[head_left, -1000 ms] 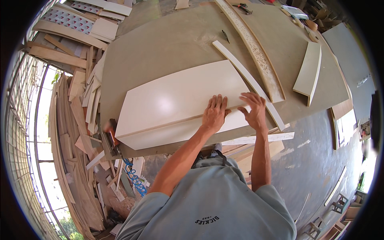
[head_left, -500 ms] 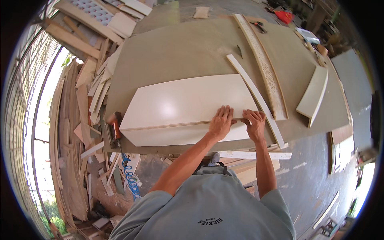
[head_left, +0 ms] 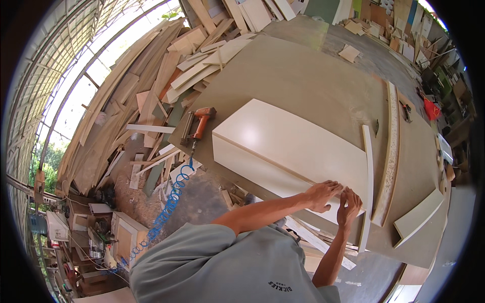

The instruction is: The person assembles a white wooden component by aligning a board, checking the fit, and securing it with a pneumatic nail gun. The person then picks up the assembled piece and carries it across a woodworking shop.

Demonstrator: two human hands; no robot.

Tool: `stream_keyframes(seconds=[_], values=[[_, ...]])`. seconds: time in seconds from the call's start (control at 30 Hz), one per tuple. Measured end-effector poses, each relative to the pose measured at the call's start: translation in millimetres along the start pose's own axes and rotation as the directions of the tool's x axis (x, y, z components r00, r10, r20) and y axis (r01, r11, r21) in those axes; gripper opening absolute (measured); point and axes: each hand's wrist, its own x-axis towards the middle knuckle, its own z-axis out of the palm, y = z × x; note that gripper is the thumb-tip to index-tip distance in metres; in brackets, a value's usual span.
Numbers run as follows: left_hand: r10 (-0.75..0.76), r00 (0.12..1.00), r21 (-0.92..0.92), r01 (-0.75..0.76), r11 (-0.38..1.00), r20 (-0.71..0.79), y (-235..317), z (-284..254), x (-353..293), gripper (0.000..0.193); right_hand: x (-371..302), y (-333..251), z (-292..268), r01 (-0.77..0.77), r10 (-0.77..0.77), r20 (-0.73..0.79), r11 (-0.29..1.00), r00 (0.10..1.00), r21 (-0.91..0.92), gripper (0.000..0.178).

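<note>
A long white board assembly lies on the workbench, with a wide white top panel (head_left: 298, 139) meeting a white front panel (head_left: 257, 169) along a bare brown edge. My left hand (head_left: 323, 196) rests near the right end of that seam, fingers stretched over the top panel and thumb apart on the front side. Close beside it, my right hand (head_left: 349, 207) bends its fingers over the panel edge by the corner; the fingertips are partly hidden. An orange nail gun (head_left: 203, 121) lies at the bench's left edge, joined to a blue coiled hose (head_left: 172, 202).
A narrow white strip (head_left: 367, 166) lies past the panel's right end. Beyond it are a long rough-faced board (head_left: 390, 161), pliers (head_left: 405, 111) and a white offcut (head_left: 419, 217). Scrap boards (head_left: 146, 86) pile up left of the brown bench (head_left: 303, 65).
My view has turned left, bringing the nail gun and hose into fuller sight. Both hands stay at the right end of the seam, now closer together.
</note>
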Motion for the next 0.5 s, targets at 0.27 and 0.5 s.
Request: stream_keyframes(seconds=[0.27,0.5], values=[[-0.333,0.941,0.126,0.338,0.933,-0.059,-61.4,-66.6,-81.2,0.063,6.1,-13.7,13.3,-0.081,0.072,-0.069,0.989,0.995,-0.124,0.012],[-0.242,0.946,0.108,0.269,0.957,-0.215,-90.5,-65.0,-129.0,0.062,39.4,-47.5,17.6,-0.161,0.187,0.076,0.95,0.979,-0.268,0.018]])
